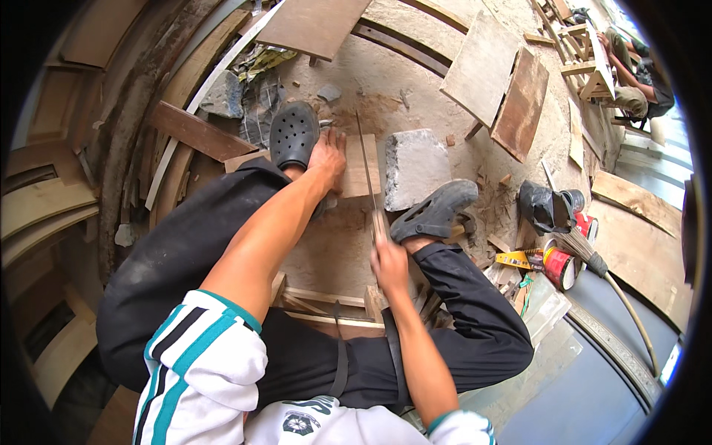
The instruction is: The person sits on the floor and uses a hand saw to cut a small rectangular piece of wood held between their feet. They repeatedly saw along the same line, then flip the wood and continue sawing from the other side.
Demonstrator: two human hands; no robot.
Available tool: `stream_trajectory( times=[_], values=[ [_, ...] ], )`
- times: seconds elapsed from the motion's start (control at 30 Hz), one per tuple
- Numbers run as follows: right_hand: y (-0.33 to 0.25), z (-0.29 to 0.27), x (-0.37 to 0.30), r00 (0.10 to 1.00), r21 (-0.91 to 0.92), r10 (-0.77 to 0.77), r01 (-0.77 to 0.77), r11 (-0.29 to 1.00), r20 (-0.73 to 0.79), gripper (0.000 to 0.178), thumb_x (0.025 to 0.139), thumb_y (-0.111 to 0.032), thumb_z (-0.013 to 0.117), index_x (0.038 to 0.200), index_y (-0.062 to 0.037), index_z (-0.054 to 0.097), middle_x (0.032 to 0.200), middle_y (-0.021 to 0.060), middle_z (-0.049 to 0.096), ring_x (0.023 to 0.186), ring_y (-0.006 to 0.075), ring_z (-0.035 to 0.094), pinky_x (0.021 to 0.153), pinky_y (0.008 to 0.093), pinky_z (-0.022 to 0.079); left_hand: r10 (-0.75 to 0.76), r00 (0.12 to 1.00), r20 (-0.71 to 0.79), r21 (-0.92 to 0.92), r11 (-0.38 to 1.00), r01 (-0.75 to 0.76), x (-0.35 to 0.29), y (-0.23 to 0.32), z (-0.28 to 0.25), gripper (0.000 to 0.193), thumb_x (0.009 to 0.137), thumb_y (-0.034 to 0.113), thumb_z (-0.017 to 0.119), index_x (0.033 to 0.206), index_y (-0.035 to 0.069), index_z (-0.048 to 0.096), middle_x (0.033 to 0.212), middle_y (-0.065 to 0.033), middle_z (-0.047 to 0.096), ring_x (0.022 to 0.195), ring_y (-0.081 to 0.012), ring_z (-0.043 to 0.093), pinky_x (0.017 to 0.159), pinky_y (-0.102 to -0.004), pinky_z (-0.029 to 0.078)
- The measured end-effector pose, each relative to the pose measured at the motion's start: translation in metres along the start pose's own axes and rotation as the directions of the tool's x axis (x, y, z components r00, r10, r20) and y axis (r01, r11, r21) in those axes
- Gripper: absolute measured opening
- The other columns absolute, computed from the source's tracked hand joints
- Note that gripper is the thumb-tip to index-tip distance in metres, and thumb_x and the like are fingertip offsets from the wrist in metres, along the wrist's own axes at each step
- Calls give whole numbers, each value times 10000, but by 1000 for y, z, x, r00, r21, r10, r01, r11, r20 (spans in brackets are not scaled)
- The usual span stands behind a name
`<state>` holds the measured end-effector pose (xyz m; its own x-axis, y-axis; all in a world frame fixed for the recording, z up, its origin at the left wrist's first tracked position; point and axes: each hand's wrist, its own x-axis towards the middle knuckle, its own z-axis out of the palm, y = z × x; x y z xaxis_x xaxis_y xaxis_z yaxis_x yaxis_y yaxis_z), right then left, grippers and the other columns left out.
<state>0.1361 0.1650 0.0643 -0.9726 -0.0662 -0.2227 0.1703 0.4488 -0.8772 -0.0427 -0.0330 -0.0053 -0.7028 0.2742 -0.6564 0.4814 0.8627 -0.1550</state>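
Note:
My right hand [389, 259] is closed around the handle of a handsaw, slightly smeared by motion. The saw's thin blade [366, 156] points away from me, seen nearly edge-on, along the right side of a small wooden board [360, 172]. My left hand [331, 157] lies on the board's left edge, fingers stretched forward, close beside my left grey clog [294, 135]. My right clog [434, 211] rests to the right of the saw. A rough pale block [417, 167] sits just right of the blade. Whether the teeth touch the board cannot be made out.
A low wooden frame [326, 297] stands between my legs. Wood panels [486, 67] lean ahead. Planks and curved wooden parts [52, 196] crowd the left. At right are a brush [589, 256], a black bag [545, 208] and red tins [560, 268]. Another person [639, 81] sits far right.

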Motion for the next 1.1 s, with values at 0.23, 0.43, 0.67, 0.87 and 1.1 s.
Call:
stream_trajectory(
  times=[0.23,0.43,0.67,0.87,1.1],
  values=[
    [23,1,18,985,24,155,-157,987,72,424,1070,-291,469,780,-3,580,536,103,477,478,231,519,475,389,377,71,996,53,-4,997,-71,-5,9,-34,1408,618,669,836,1546,-153,167,1607,-302,288,1524,-440,214,1246,-504,144],
    [-36,-25,-39,967,75,234,-242,967,100,500,1065,-308,481,683,5,559,506,101,472,425,203,476,468,381,348,10,1000,8,5,1000,-10,-7,-6,-12,1410,591,695,827,1527,-160,211,1560,-363,312,1498,-443,268,1245,-478,171],
    [3,2,56,923,136,378,-384,913,70,523,1064,-320,477,678,13,593,483,78,465,442,186,482,499,378,366,50,999,11,-67,997,-50,4,17,-27,1395,605,601,849,1540,-167,156,1589,-342,284,1523,-432,225,1254,-498,117],
    [-34,-31,-50,923,90,359,-372,924,137,311,1012,-220,572,816,16,625,545,101,504,471,220,509,492,389,388,22,999,39,-33,999,-20,-5,-3,-20,1437,597,681,842,1539,-165,163,1598,-322,285,1522,-434,225,1254,-496,126],
    [24,9,57,928,207,358,-373,905,107,372,1036,-236,553,750,2,571,537,101,464,463,217,506,473,386,391,33,999,10,-6,999,-33,0,8,-27,1434,609,716,821,1539,-163,172,1617,-276,288,1520,-438,224,1253,-501,129]
  ],
)
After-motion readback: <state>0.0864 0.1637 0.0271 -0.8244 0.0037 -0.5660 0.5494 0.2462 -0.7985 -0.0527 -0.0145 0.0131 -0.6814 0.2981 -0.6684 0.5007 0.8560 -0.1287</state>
